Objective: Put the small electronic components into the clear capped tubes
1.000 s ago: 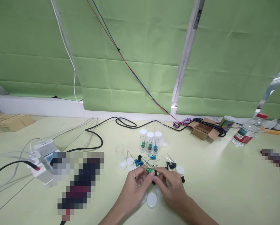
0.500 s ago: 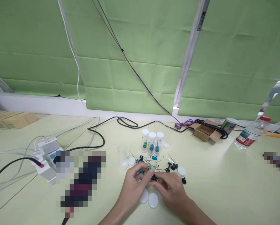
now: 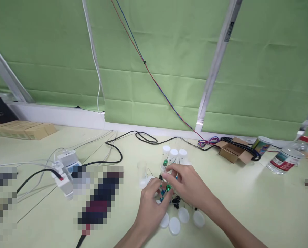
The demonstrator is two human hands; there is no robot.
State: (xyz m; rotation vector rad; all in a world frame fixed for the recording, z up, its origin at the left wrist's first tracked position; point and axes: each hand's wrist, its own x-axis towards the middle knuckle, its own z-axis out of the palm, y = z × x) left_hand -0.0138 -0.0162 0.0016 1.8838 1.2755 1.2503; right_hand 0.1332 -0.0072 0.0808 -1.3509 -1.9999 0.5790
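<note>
My left hand (image 3: 154, 203) is closed, thumb and fingers around a small shiny green piece (image 3: 168, 187) low over the table. Blue-teal pieces (image 3: 162, 194) show beside those fingers. Just above it my right hand (image 3: 188, 182) is closed too, its fingertips pinched at what looks like a thin metal wire; its far end is hidden. Behind the hands stand clear vials with white caps (image 3: 173, 153), partly covered by my right hand. One holds a green piece (image 3: 165, 162) on a wire. Black pieces (image 3: 176, 202) lie beneath my right hand.
Loose white caps (image 3: 174, 226) lie near me. A clear vial (image 3: 141, 172) stands left. Further out are a power strip (image 3: 66, 172), black cable (image 3: 121, 156), small open carton (image 3: 231, 151), patterned can (image 3: 262, 145), water bottle (image 3: 283, 160) and tan boxes (image 3: 27, 131).
The view has shifted, so the scene sits further right. My hands have left a black piece; my left hand now has the green piece. My right hand has moved up and over toward the vials.
</note>
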